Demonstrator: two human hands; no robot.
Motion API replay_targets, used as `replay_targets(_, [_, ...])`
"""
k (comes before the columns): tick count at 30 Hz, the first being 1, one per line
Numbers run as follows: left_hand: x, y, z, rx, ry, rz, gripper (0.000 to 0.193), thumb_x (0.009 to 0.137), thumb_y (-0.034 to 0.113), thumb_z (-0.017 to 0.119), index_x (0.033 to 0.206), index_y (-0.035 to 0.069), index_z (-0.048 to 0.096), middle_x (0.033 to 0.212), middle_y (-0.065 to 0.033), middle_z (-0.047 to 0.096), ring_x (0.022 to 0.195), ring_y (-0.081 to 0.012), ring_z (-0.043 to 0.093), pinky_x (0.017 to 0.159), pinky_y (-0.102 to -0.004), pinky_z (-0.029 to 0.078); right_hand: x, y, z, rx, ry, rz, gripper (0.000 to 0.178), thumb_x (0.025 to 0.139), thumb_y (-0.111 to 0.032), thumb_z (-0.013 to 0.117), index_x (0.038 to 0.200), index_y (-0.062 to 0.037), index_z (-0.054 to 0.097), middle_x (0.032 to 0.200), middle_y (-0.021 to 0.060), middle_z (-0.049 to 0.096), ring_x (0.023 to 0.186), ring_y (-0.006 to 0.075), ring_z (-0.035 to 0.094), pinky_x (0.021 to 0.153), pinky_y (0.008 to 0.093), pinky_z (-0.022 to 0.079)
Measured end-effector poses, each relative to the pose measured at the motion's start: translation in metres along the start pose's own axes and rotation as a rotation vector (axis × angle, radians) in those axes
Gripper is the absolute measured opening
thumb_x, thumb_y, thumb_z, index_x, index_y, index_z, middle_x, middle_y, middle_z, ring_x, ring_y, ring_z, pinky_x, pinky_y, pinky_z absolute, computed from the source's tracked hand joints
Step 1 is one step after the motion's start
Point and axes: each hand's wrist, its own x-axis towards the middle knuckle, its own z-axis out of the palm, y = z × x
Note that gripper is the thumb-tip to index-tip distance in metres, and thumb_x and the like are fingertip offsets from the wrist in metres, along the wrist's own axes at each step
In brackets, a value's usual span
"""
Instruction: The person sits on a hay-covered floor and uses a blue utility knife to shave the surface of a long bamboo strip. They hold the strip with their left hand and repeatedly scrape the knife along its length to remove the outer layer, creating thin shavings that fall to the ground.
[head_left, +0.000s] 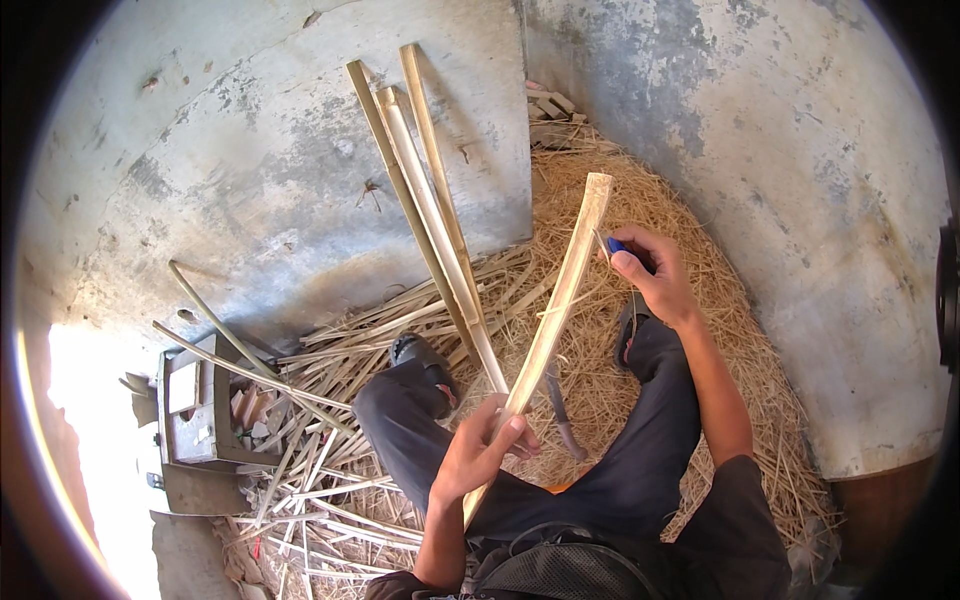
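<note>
A long split bamboo piece slants up and away from my lap, its pale inner side showing. My left hand is closed round its lower part, near my left thigh. At the right of its upper end, my right hand grips a knife with a blue handle. The knife's thin blade meets the bamboo's right edge; fingers hide part of the handle. A thin sliver sticks out from the bamboo's left side, partway down.
Long split bamboo pieces lean against the wall beyond my left foot. Thin strips lie piled at left, beside a wooden box holding rubble. Shavings cover the floor. A curved tool with a wooden handle lies between my legs.
</note>
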Motion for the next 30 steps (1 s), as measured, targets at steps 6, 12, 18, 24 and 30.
replay_targets(6, [0.023, 0.03, 0.001, -0.109, -0.189, -0.132, 0.04, 0.12, 0.034, 0.049, 0.132, -0.003, 0.059, 0.081, -0.0086, 0.071, 0.066, -0.0117, 0.069, 0.057, -0.0247, 0.052, -0.007, 0.001, -0.01, 0.499, -0.273, 0.221, 0.029, 0.105, -0.033, 0.077, 0.11, -0.0043, 0.075, 0.084, -0.0032, 0.066, 0.072, 0.005, 0.052, 0.063, 0.0262, 0.042])
replay_targets(12, [0.023, 0.027, 0.014, 0.102, 0.029, -0.004, 0.035, 0.118, 0.033, 0.056, 0.126, 0.0, 0.064, 0.07, 0.0044, 0.05, 0.054, -0.0032, 0.04, 0.05, -0.0238, 0.033, -0.009, 0.014, -0.017, 0.031, -0.405, 0.08, 0.031, 0.103, -0.035, 0.08, 0.106, -0.005, 0.074, 0.075, -0.006, 0.056, 0.066, 0.0066, 0.049, 0.06, 0.0284, 0.037])
replay_targets(18, [0.015, 0.031, 0.023, 0.191, 0.206, -0.008, 0.03, 0.116, 0.028, 0.059, 0.121, 0.0, 0.066, 0.071, 0.0066, 0.049, 0.06, -0.0017, 0.041, 0.054, -0.0234, 0.033, -0.011, 0.006, -0.016, 0.103, -0.012, 0.23, 0.032, 0.108, -0.037, 0.071, 0.108, -0.0055, 0.075, 0.069, -0.0061, 0.054, 0.059, 0.0047, 0.043, 0.057, 0.0266, 0.032])
replay_targets(24, [0.014, 0.018, 0.034, 0.537, 0.318, 0.02, 0.028, 0.111, 0.023, 0.067, 0.13, 0.002, 0.067, 0.075, -0.0182, 0.067, 0.062, -0.0269, 0.064, 0.062, -0.0424, 0.05, -0.012, -0.012, 0.0, 0.32, -0.002, 0.246, 0.033, 0.112, -0.035, 0.066, 0.118, -0.0039, 0.075, 0.079, 0.0006, 0.069, 0.061, 0.0038, 0.052, 0.059, 0.0238, 0.038])
replay_targets(30, [0.016, 0.015, 0.047, 0.577, 0.297, 0.066, 0.026, 0.111, 0.022, 0.068, 0.125, 0.001, 0.065, 0.074, -0.0224, 0.067, 0.063, -0.0367, 0.068, 0.062, -0.0458, 0.05, -0.011, 0.005, 0.016, 0.202, 0.033, 0.047, 0.024, 0.109, -0.025, 0.072, 0.113, -0.0019, 0.077, 0.082, 0.0032, 0.075, 0.072, 0.0069, 0.065, 0.066, 0.0269, 0.047])
